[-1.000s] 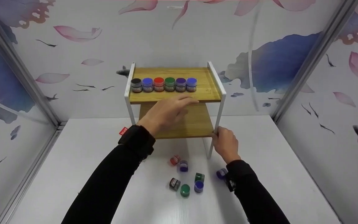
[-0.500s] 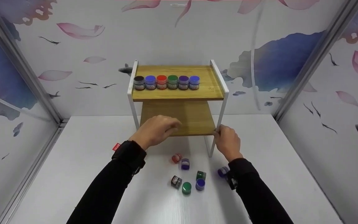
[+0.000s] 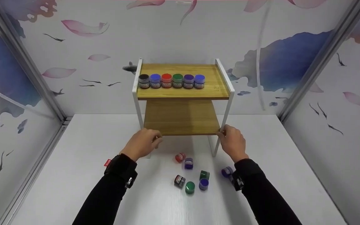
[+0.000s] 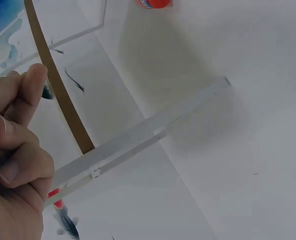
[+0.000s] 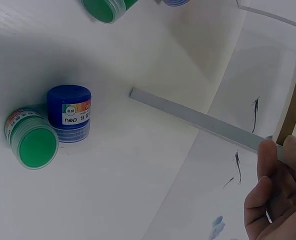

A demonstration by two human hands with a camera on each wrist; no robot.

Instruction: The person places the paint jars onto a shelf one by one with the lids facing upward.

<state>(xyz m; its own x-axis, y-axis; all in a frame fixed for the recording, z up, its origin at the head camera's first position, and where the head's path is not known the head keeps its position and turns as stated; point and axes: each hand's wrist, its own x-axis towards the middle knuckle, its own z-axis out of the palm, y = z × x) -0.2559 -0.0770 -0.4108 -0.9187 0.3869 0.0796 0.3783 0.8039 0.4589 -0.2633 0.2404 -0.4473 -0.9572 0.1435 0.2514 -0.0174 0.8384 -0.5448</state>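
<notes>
A two-tier shelf with wooden boards (image 3: 183, 115) and white legs stands on the table. My right hand (image 3: 232, 142) pinches its front right leg (image 5: 203, 117) between thumb and fingers, beside the lower board's corner. Near the front left leg (image 4: 138, 132), my left hand (image 3: 142, 142) has loosely curled fingers (image 4: 30, 160) with nothing between them. It overlaps the lower board's left corner in the head view. Along the upper board runs a row of small paint jars: black (image 3: 144, 82), blue (image 3: 155, 82), red (image 3: 166, 81), green (image 3: 177, 81), purple (image 3: 188, 82) and another blue (image 3: 199, 82).
Loose paint jars lie in front of the shelf: red (image 3: 180, 157), black (image 3: 179, 181), green (image 3: 190, 187) and several others. By my right wrist are a dark blue jar (image 5: 69, 112) and a green one (image 5: 38, 147). Printed wall panels (image 3: 173, 37) enclose the white table (image 3: 105, 134).
My left hand has come down from the upper board's front edge, leftward to the lower board's left corner. My right hand keeps hold of the leg. The jars have stayed put.
</notes>
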